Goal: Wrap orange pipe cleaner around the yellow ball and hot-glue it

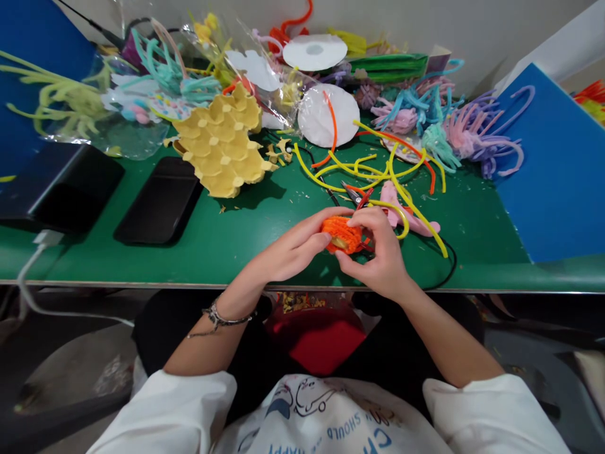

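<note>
Holding a fuzzy orange bundle (341, 234) with both hands, the person sits at the front edge of the green desk (189, 252). The orange bundle is between the two hands, just above the desk and a little right of the middle. The left hand (293, 252) comes in from the left. Its fingers are long and close together, and their tips press on the top and left side of the orange bundle. The right hand (382, 252) is curled round the right side, and its thumb and fingers pinch the fuzzy stuff.

Just behind the hands lie small red-handled snips (358, 193), a pink piece (410, 214) and a tangle of yellow fuzzy sticks (378, 169). A yellow honeycomb shape (222, 146) sits farther left. Near the left front of the desk lie a black phone (161, 200) and a black box (57, 186). Along the back edge are many bright fuzzy sticks and two white round discs (326, 120). A blue board (553, 170) covers the right end.
</note>
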{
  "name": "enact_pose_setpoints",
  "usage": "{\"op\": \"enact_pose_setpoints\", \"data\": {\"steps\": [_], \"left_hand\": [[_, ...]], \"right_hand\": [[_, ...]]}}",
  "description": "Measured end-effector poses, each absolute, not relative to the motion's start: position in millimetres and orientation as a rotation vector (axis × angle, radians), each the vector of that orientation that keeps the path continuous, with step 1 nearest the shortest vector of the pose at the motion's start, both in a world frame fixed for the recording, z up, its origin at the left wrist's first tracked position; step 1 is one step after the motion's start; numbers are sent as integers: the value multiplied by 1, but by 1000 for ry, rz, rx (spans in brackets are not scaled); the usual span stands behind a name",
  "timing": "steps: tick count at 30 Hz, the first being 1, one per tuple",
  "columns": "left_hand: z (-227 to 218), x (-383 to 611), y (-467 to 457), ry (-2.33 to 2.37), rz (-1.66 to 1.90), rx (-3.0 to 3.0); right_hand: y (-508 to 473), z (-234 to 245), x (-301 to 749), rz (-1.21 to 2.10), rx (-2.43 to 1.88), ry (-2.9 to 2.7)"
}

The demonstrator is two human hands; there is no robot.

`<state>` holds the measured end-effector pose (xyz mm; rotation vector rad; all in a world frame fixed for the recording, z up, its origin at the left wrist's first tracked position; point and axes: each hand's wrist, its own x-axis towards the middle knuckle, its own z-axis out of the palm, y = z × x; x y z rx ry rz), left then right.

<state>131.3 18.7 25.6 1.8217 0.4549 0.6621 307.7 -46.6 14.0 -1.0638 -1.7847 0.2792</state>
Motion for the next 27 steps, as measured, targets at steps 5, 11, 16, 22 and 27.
{"op": "enact_pose_setpoints", "data": {"steps": [5, 11, 16, 22, 27], "left_hand": [[24, 132, 19, 504, 670, 1758], [28, 136, 20, 534, 657, 1697], [33, 136, 19, 569, 646, 1737], [32, 137, 20, 595, 640, 1708], [35, 129, 25, 601, 566, 1635]], "right_hand": [[-46, 15, 310, 229, -1069, -1823], [-45, 14, 311, 183, -1073, -1865], [-44, 13, 311, 158, -1030, -1885], [-44, 11, 312, 141, -1031, -1911], [-44, 14, 313, 167, -1018, -1936]]}}
